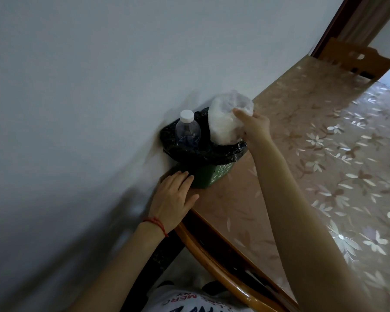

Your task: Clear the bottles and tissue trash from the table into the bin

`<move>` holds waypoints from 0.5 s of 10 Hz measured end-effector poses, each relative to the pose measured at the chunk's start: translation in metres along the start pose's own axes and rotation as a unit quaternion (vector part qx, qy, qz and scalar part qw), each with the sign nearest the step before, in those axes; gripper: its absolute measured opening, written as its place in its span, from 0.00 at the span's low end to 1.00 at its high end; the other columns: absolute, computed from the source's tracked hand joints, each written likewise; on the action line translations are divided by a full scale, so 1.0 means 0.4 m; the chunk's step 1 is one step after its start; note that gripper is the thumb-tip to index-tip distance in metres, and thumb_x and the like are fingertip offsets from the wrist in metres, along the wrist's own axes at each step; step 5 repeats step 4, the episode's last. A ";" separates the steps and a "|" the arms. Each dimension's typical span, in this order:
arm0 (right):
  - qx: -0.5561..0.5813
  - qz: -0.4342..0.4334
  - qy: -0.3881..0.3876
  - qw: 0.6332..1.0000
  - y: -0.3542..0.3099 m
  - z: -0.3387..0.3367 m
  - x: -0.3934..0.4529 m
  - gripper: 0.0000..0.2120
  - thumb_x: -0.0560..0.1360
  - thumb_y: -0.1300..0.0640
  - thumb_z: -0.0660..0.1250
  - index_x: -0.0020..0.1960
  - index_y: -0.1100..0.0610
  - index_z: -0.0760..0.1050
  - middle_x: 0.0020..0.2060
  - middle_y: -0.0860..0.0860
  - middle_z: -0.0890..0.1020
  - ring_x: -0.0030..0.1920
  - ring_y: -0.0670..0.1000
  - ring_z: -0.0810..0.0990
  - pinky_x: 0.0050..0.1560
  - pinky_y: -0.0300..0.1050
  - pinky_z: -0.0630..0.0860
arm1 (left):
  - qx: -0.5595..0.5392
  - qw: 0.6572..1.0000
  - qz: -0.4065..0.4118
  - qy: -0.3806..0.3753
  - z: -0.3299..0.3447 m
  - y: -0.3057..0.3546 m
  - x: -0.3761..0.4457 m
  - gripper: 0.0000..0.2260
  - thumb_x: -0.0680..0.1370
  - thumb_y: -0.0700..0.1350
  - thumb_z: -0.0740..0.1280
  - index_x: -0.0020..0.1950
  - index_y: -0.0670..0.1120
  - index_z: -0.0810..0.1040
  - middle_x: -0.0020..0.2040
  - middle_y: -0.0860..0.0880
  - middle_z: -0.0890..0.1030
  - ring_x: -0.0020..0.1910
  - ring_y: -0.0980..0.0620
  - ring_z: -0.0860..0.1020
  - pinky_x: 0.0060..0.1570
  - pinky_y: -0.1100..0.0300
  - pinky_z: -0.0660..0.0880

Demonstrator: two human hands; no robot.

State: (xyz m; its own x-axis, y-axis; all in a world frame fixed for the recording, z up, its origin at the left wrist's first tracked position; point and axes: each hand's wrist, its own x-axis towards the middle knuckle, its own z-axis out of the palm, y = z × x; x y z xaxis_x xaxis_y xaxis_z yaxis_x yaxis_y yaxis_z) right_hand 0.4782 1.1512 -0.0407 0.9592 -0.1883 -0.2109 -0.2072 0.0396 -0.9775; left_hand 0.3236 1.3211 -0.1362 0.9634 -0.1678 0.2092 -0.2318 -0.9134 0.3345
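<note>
Bin [206, 175]: small green one w/ black liner [203, 152], stands at the table's [324, 154] near-left corner, against the wall [99, 86].
Bottle [187, 131]: clear plastic, white cap, upright inside the bin on the wall side; neck and cap stick up above the liner rim.
Tissue trash [226, 120]: whitish translucent bag w/ white crumpled stuff inside, partly in the bin's mouth on the side away from the wall, lower end below the liner rim, top well above it.
Right hand [256, 129]: fingers curl on the bag's upper right side, fingertips press into the plastic, thumb lower on same side; it grasps the bag.
Left hand [175, 197]: lies flat, fingers loose and stretched, tips touch the bin's lower wall at the table edge; grips nothing. Red string on the wrist.
Table: floral cover, bare elsewhere in view.
Chair [356, 57]: wooden, at the far end.
</note>
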 end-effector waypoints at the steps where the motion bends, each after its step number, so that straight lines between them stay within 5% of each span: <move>1: -0.055 0.006 -0.011 0.998 0.015 -0.001 -0.001 0.25 0.70 0.56 0.72 0.61 0.68 0.71 0.51 0.59 0.78 0.51 0.54 0.78 0.53 0.49 0.76 | -0.003 1.000 -0.005 -0.004 -0.002 -0.003 -0.003 0.21 0.74 0.49 0.67 0.61 0.38 0.74 0.60 0.38 0.78 0.60 0.39 0.75 0.60 0.44 0.72; 5: -0.247 -0.151 -0.011 0.957 0.116 -0.049 -0.193 0.21 0.72 0.50 0.68 0.63 0.55 0.72 0.58 0.51 0.79 0.56 0.47 0.76 0.56 0.40 0.72 | 0.009 0.999 0.001 0.032 0.007 -0.019 -0.008 0.20 0.73 0.48 0.68 0.61 0.38 0.74 0.58 0.38 0.79 0.58 0.39 0.77 0.58 0.45 0.72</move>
